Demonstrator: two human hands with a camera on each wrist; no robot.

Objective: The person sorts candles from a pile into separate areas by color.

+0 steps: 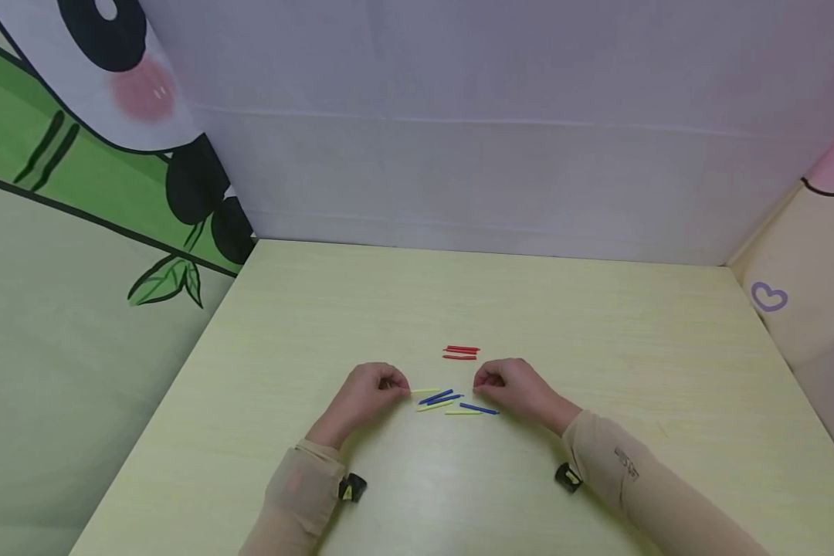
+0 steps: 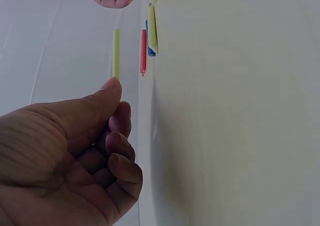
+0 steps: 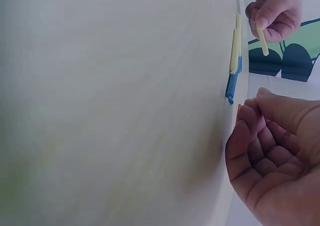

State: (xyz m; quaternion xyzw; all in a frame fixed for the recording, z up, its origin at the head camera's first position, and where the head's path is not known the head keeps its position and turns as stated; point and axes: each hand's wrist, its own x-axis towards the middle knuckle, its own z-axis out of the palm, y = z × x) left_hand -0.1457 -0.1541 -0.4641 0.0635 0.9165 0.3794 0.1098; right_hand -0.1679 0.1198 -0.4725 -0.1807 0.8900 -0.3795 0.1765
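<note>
My left hand (image 1: 371, 392) pinches one end of a thin yellow stick (image 2: 116, 54) between thumb and forefinger. The stick's free end points toward the right hand, and it is held up off the table. Across from it, my right hand (image 1: 517, 386) has curled fingers, its thumb tip against the forefinger, with nothing visible between them. Between the hands lie loose blue sticks (image 1: 479, 408) and two more yellow sticks (image 1: 462, 413), some side by side or overlapping. Just beyond them, red sticks (image 1: 462, 357) lie in a small group, roughly parallel.
The pale wooden table (image 1: 459, 494) meets a light cloth wall (image 1: 472, 185) at its far edge. A printed panel with green bamboo (image 1: 104, 147) stands on the left, and another panel with a heart (image 1: 768, 296) stands on the right. Both wrists carry small black cameras (image 1: 352, 488).
</note>
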